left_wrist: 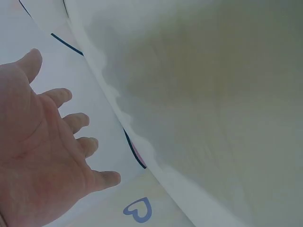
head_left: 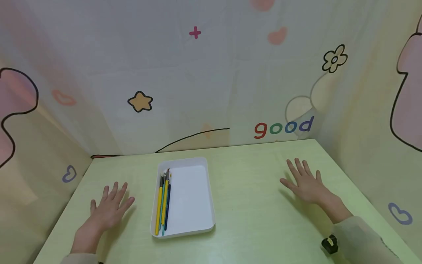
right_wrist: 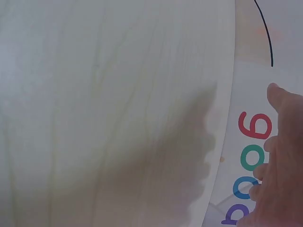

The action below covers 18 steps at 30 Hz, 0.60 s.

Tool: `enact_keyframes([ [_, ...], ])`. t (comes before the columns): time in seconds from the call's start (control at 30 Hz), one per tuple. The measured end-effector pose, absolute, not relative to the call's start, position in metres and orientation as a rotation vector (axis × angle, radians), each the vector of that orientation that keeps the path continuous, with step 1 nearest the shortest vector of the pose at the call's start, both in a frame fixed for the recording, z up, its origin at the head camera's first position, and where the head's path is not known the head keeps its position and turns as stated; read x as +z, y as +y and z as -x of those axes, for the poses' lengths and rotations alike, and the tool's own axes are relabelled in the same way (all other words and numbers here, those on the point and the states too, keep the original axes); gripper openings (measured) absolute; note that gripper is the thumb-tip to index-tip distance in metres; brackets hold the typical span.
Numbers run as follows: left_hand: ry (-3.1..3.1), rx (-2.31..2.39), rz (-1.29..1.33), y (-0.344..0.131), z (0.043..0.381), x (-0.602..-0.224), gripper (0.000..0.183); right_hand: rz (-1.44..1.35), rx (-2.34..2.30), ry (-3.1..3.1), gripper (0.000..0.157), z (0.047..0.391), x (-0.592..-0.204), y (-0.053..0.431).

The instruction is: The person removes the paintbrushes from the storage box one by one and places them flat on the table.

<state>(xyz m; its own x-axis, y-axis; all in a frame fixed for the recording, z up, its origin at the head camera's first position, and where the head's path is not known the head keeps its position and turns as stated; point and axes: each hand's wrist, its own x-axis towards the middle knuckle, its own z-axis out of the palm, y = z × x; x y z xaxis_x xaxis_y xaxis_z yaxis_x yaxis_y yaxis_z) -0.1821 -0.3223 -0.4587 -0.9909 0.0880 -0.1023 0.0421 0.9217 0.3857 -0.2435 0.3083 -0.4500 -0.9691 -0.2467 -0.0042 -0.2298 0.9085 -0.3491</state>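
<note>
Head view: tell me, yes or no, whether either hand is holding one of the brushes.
No: the left hand and right hand are spread open over the table, while the brushes lie in the white tray.

"good" in coloured letters on backdrop cloth (head_left: 283,127), behind table's far edge

A pale green table (head_left: 263,190) stands enclosed by cartoon-printed fabric walls (head_left: 211,73).

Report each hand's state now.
Left hand: open, fingers spread, holding nothing, over the table.
Right hand: open, fingers spread, holding nothing.
</note>
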Motion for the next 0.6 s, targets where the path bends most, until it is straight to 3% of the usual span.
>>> enact_keyframes([
  [0.6,2.899,0.820,-0.188,-0.302,0.194,-0.457,0.075,0.398,-0.653,3.130,0.071,0.243,-0.451,0.292],
])
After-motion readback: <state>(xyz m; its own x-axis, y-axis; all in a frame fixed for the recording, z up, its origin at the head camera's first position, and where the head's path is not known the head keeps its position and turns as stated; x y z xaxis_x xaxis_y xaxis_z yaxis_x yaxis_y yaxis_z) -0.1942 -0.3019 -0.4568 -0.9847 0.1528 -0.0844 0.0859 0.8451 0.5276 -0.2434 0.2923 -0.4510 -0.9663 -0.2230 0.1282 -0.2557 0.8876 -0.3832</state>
